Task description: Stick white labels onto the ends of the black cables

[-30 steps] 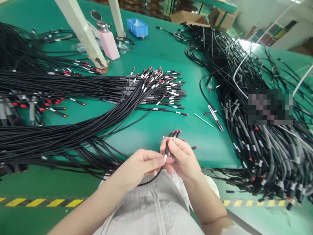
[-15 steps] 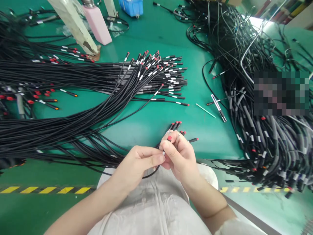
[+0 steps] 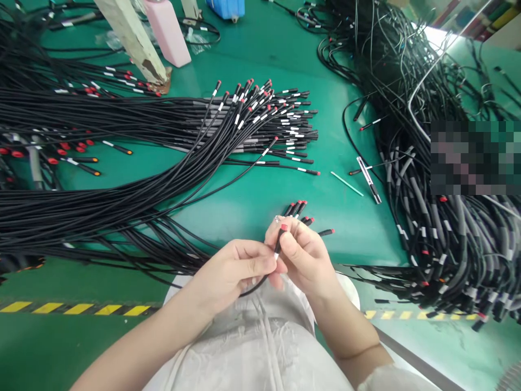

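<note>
black cable bundle (image 3: pixel 134 203) across bench (image 3: pixel 236 220) | left hand (image 3: pixel 232 271): grip pinching red-tipped cable (image 3: pixel 280 243) by its white label | cable end upright-tilted between both hands, near bench edge | right hand (image 3: pixel 307 260): fingers curled around tip, pinch cannot be told | pale green stick (image 3: pixel 347 184) | utility knife (image 3: pixel 368 180) | black cable heap (image 3: pixel 451 233)

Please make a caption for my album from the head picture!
Two hands hold a red-tipped cable at a green table.
</note>
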A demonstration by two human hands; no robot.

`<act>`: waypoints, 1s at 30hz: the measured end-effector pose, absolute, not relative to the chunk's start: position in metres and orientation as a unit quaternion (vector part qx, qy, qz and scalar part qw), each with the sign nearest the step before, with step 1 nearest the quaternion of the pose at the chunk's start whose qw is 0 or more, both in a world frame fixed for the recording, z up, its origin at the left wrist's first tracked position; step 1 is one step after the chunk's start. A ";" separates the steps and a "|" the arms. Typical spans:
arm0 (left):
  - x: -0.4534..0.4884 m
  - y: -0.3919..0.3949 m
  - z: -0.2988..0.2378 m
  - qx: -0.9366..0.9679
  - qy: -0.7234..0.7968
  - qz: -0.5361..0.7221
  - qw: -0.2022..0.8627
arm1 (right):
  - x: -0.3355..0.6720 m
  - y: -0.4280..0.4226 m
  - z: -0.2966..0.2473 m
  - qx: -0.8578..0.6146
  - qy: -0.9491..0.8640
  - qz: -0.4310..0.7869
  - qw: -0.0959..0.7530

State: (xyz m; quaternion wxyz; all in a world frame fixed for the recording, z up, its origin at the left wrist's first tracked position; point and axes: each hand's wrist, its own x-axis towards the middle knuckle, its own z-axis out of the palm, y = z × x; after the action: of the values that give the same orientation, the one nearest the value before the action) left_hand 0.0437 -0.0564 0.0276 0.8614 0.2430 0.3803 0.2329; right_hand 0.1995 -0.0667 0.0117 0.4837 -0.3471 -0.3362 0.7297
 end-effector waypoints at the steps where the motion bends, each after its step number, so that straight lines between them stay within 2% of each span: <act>1: 0.044 -0.058 0.027 0.259 0.395 0.243 0.847 | 0.198 -0.068 0.012 -0.358 -0.335 0.718 0.494; 8: 0.043 -0.063 0.033 0.395 0.455 0.290 0.744 | 0.182 -0.079 0.016 -0.456 -0.310 0.613 0.566; 11: 0.040 -0.060 0.036 0.443 0.478 0.269 0.709 | 0.183 -0.076 0.017 -0.465 -0.287 0.618 0.566; 20: 0.034 -0.058 0.030 0.375 0.455 0.264 0.763 | 0.187 -0.065 0.012 -0.414 -0.268 0.707 0.507; 30: 0.034 -0.061 0.026 0.383 0.447 0.269 0.763 | 0.183 -0.072 0.011 -0.440 -0.292 0.651 0.546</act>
State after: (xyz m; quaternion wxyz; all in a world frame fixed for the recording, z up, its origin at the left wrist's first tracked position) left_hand 0.0338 -0.0614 0.0265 0.7626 0.3829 0.4467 0.2690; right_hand 0.1832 -0.0722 0.0106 0.5455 -0.4403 -0.2916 0.6508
